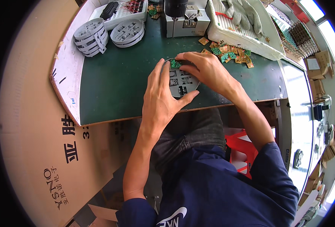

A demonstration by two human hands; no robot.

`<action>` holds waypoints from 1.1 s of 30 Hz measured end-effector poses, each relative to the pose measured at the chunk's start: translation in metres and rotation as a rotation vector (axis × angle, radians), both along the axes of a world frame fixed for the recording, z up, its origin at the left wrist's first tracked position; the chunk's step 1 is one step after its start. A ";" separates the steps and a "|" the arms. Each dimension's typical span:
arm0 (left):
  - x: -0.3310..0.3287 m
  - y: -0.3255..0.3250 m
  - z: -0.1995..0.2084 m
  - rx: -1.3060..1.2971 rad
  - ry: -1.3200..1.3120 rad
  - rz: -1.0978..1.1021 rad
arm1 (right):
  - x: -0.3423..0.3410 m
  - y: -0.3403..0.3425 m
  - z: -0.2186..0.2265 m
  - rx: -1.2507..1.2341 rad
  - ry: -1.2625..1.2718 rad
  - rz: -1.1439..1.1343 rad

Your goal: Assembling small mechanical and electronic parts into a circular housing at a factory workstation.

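Note:
On the green tabletop, close to its near edge, lies a round grey plastic housing [190, 82] with recesses and slots inside. My left hand [158, 92] is wrapped round its left side, fingers along the far left rim and thumb at the near edge. A small green circuit board [175, 64] sits at the far end of the housing. My right hand [209, 71] reaches over from the right, its thumb and fingertips closed at this board. Part of the housing's right rim is hidden beneath the right hand.
Loose small circuit boards [233, 53] lie beyond my right hand. A white foam tray [247, 40] holds gloves. Grey housings [127, 33] stand at the far left, some stacked. An electric screwdriver [175, 9] hangs before a silver box [197, 28]. A white board [71, 56] borders the left.

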State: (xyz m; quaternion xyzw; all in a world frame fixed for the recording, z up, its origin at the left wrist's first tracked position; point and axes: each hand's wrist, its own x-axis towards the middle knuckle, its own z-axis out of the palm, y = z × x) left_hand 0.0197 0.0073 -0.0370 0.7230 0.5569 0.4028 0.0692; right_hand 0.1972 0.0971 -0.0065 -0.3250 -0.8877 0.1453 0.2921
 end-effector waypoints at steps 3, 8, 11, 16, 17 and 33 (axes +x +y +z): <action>0.000 0.000 0.000 -0.006 -0.012 -0.004 | 0.001 0.000 0.000 0.022 -0.016 -0.004; 0.002 0.001 0.001 -0.021 0.003 0.001 | 0.003 0.002 -0.004 0.083 -0.036 0.008; 0.002 0.001 0.000 -0.042 -0.048 0.016 | 0.001 0.001 0.000 0.047 -0.060 -0.022; 0.001 0.000 -0.002 -0.066 -0.051 0.020 | 0.002 0.002 0.004 -0.047 -0.016 0.003; 0.000 0.000 -0.002 -0.076 -0.051 0.015 | 0.002 0.003 0.005 -0.094 0.007 0.001; -0.016 -0.008 0.000 -0.154 -0.811 -0.055 | -0.007 -0.035 0.012 -0.642 0.350 0.006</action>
